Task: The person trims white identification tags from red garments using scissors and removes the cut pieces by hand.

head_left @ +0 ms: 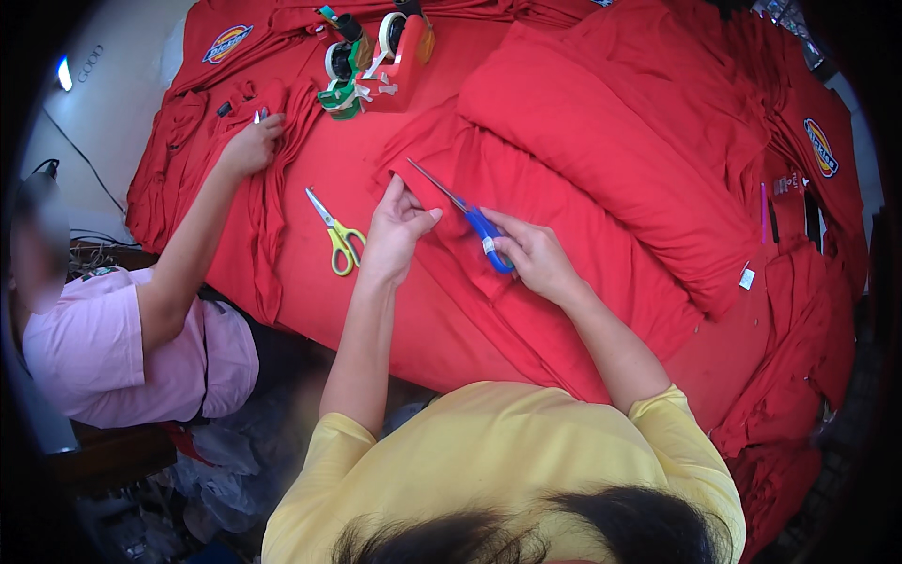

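In my right hand point(536, 258) is a pair of scissors point(489, 240) with blue handles, a white label on them and slim dark blades pointing up and to the left, toward my other hand. My left hand point(396, 230) has its fingertips at the edge of a red garment point(446, 155), holding the cloth there with the thumb stuck out to the side. The blade tips stand just right of those fingertips, over the cloth. Left of my left wrist lies another pair of scissors point(343, 240) with yellow handles, on the red-covered table point(310, 301).
A person in a pink shirt point(113, 338) sits at the left, one hand point(254, 146) on red cloth. Tape dispensers, green point(343, 103) and red point(399, 70), stand at the back. A thick folded red pile point(601, 188) fills the right. Plastic bags point(225, 470) lie lower left.
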The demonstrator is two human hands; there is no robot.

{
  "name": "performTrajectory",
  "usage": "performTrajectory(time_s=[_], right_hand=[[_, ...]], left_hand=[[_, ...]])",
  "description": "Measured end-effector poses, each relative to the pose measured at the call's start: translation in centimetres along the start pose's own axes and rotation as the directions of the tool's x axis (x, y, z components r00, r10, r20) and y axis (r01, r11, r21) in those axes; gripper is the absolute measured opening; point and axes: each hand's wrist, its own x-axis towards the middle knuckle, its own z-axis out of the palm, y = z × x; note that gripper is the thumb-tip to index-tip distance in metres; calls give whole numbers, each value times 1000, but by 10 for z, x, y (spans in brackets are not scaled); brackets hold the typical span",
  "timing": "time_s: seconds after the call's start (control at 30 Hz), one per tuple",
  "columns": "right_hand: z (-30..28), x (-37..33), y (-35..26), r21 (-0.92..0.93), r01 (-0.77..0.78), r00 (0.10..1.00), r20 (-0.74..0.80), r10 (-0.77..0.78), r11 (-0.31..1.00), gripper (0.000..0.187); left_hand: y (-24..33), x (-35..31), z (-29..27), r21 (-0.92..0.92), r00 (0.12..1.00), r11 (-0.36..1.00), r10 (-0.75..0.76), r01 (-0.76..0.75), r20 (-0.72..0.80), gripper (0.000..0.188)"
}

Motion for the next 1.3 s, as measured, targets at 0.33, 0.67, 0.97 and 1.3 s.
performTrajectory(time_s=[0.33,0.67,0.97,1.3], right_hand=[[4,-9,13,-16,148,976,-160,-148,989,48],[-6,-15,-10,-317,87,996,1,-91,944,52],[-3,-9,1,-187,137,988,-46,-148,973,44],[-6,-19,-1,-239,107,994,11,-107,965,48]], left_hand=[[-7,31,-19,-420,997,905,32,-61,-76,19],[3,16,-2,-301,995,953,-4,-28,-104,17],[-7,15,-4,-267,997,963,23,-41,-70,16],[-8,17,0,-353,988,927,82,-125,-134,23]])
